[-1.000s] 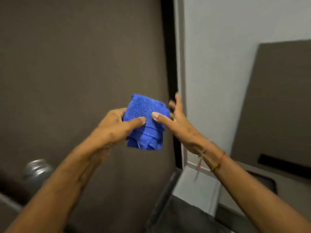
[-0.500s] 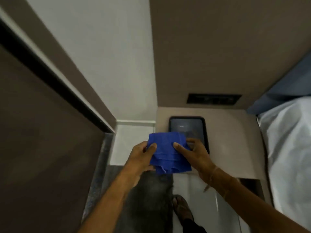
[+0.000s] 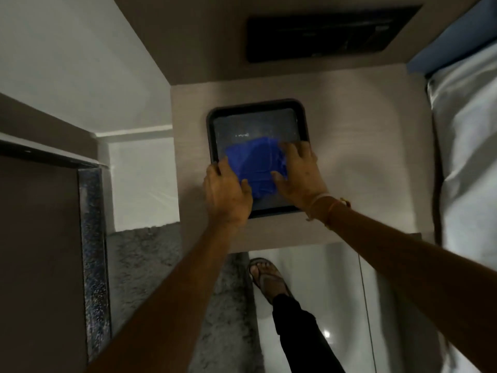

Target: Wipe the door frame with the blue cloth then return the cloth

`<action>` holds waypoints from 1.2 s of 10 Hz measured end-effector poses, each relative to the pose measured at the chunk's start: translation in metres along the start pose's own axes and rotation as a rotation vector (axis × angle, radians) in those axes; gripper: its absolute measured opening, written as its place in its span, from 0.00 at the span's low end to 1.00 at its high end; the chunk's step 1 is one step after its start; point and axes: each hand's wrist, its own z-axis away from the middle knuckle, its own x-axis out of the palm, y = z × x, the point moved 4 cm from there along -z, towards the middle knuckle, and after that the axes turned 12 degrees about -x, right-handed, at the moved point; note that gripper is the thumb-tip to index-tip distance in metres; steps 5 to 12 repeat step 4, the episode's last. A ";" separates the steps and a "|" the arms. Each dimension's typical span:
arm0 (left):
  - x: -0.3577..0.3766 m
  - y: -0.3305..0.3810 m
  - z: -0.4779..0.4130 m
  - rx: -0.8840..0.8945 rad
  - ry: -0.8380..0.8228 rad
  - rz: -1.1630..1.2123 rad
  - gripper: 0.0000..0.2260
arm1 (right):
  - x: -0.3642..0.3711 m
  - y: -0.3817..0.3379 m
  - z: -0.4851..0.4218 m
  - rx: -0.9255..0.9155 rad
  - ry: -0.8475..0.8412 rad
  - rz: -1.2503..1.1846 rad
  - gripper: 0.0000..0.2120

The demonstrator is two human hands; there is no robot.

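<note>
On the small table [image 3: 349, 162] sat a black tray [image 3: 211, 122], where the left hand [image 3: 227, 192] and right hand [image 3: 301, 176] both pinched the blue cloth [image 3: 255, 162].

Views: just the one, a wide-angle camera on the person's head.
Facing: steeply down, almost straight over the tabletop [image 3: 349, 157].
Nearness: close, at arm's length; both forearms run up from the bottom edge to the black tray [image 3: 258, 105] at centre.
Lower frame: floor below, a sandalled foot [image 3: 266, 275] and a grey rug [image 3: 150, 254].
Edges: door frame [image 3: 92, 238] at left, bed [image 3: 468, 157] at right, straight lines bowing outward.
Shared area: none, no second view.
</note>
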 end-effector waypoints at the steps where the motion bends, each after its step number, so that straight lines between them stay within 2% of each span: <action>1: 0.015 -0.009 0.015 0.235 -0.072 -0.303 0.27 | 0.019 -0.004 0.015 -0.237 -0.196 0.280 0.27; 2: 0.025 -0.022 0.019 0.292 -0.280 -0.541 0.30 | 0.032 0.001 0.027 -0.230 -0.413 0.427 0.35; 3: -0.001 -0.015 0.018 0.312 -0.293 -0.527 0.28 | 0.024 -0.012 0.028 -0.169 -0.510 0.508 0.36; 4: -0.055 -0.008 0.037 0.333 -0.176 -0.344 0.25 | 0.004 -0.055 0.032 -0.192 -0.466 0.509 0.31; 12: -0.055 -0.008 0.037 0.333 -0.176 -0.344 0.25 | 0.004 -0.055 0.032 -0.192 -0.466 0.509 0.31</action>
